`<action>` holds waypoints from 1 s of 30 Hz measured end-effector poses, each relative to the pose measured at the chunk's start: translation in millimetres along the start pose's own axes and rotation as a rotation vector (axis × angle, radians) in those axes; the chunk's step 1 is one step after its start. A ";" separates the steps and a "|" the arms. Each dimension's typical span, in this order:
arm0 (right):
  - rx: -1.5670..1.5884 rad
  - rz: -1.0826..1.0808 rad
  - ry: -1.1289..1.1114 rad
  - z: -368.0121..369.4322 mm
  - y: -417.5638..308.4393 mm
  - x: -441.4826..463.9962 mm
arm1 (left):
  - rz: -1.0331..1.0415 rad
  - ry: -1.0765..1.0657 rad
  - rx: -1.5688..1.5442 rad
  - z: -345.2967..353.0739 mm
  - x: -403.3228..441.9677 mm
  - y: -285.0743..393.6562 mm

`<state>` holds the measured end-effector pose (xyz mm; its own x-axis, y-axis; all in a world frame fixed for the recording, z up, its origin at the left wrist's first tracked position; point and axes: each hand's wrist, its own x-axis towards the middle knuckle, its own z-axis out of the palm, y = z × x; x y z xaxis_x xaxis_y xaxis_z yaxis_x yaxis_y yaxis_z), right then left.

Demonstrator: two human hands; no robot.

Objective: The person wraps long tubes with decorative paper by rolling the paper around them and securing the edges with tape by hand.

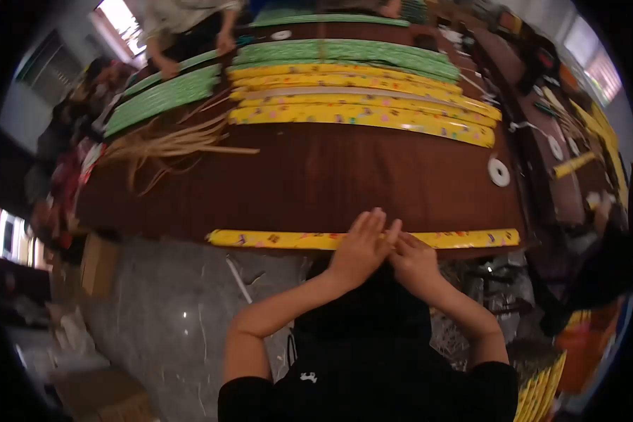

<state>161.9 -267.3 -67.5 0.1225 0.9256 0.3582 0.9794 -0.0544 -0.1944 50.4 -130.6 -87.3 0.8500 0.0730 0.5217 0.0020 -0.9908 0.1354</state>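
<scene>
A long, narrow yellow roll with a small coloured pattern [281, 240] lies along the near edge of the dark brown table. My left hand [361, 246] rests across its middle, fingers stretched out and pointing away from me. Right beside it, my right hand [415, 264] has its fingers bent onto the same roll, closed near the left thumb. The two hands touch or nearly touch, and they cover the roll's middle part.
Yellow patterned strips [359, 116] and green strips [344, 50] lie farther back. Brown paper-like strips [169, 141] are heaped at left. A white tape roll [499, 171] lies at right. Another person's hand [167, 68] is near green strips at the far left. A cardboard box [100, 265] stands on the floor.
</scene>
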 end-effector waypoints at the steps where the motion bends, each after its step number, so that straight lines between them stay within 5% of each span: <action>1: -0.008 0.003 -0.008 -1.3 -1.2 -0.3 | 0.006 -0.051 -0.005 -1.9 3.4 -1.0; 13: -0.152 0.148 0.142 33.0 -19.7 -18.1 | 0.037 -0.111 -0.093 16.5 -8.0 -2.2; 16: 0.248 0.238 0.112 20.3 -6.9 -21.8 | 0.012 -0.162 -0.121 13.2 -8.4 -4.1; 21: 0.140 0.955 1.011 -36.8 64.0 -87.0 | 0.090 -0.261 -0.050 10.6 -7.2 -10.3; 23: 0.370 1.199 1.197 -45.8 114.7 -133.4 | 0.073 -0.296 -0.109 6.4 -3.4 -11.8; 24: 0.260 1.249 1.172 -38.8 146.3 -161.9 | 0.080 -0.293 -0.109 6.2 -1.8 -13.0; 27: 0.762 1.451 0.917 -65.9 169.7 -189.0 | 0.062 -0.341 -0.122 5.5 -0.4 -15.6; 30: 0.900 1.456 0.763 -83.3 178.5 -185.8 | 0.053 -0.362 -0.122 3.8 1.1 -14.3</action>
<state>327.3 -480.2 -92.7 0.9595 -0.0173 -0.2812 -0.2812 -0.1213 -0.9520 53.3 -116.8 -91.8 0.9782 -0.0445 0.2029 -0.0911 -0.9697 0.2265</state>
